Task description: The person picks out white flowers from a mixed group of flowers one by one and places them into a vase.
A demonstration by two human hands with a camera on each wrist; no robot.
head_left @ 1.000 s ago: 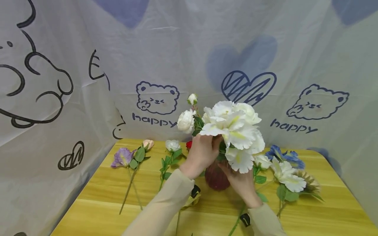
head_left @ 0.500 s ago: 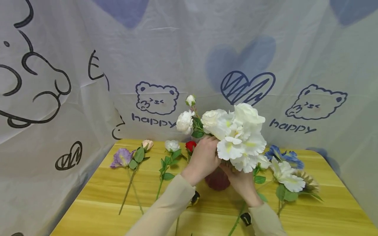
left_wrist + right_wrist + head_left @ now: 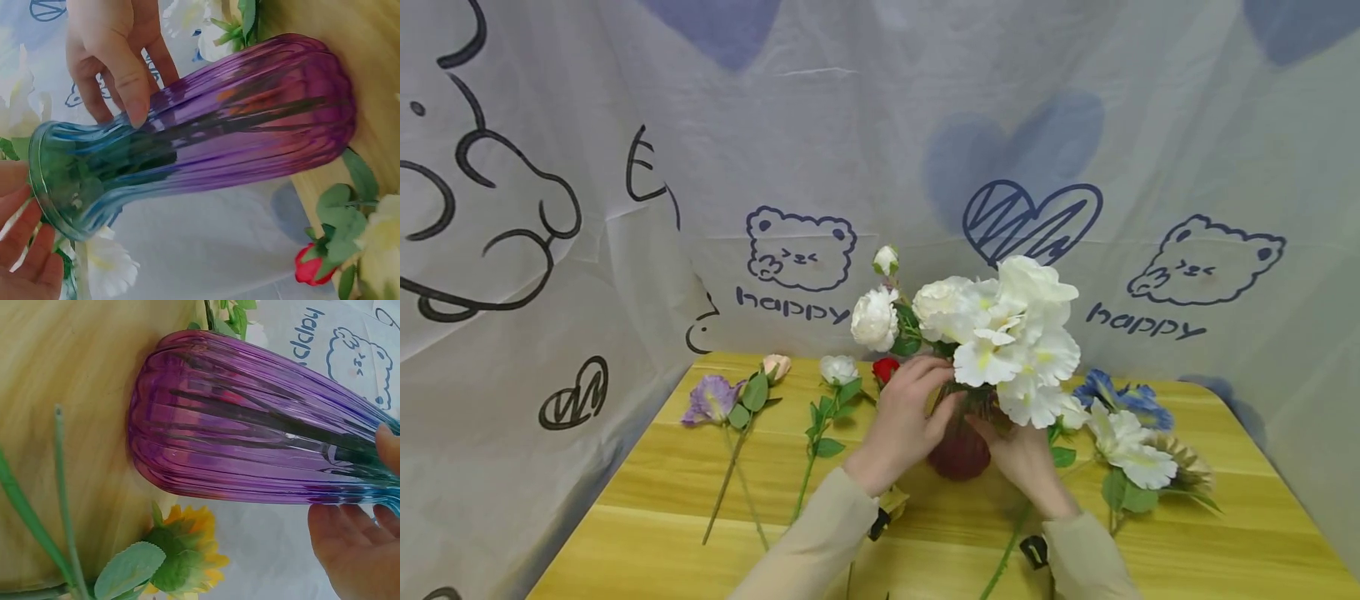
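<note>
A ribbed glass vase (image 3: pixel 250 125), purple at its base and blue-green at its neck, stands on the table with several dark stems inside. A bunch of white flowers (image 3: pixel 1018 337) rises from its mouth. My right hand (image 3: pixel 1022 458) holds the vase's neck, thumb on the near side and fingers round the side. My left hand (image 3: pixel 902 412) is at the flared rim, fingers spread and loosely bent, their tips right by the rim in the left wrist view. Leaves and blooms above hide part of the left fingers.
On the wooden table (image 3: pixel 647 508) lie a purple flower (image 3: pixel 711 400), a peach rose (image 3: pixel 776 367), a white rose (image 3: pixel 838 369) and a red rose (image 3: pixel 885 369) at left. Blue flowers (image 3: pixel 1138 404) and a white bloom (image 3: pixel 1131 450) lie at right. A sunflower (image 3: pixel 187 547) is near the vase.
The white flowers have turned and shifted to the right over the vase. My left hand has eased down and its fingers have spread beside the rim. My right hand stays at the neck.
</note>
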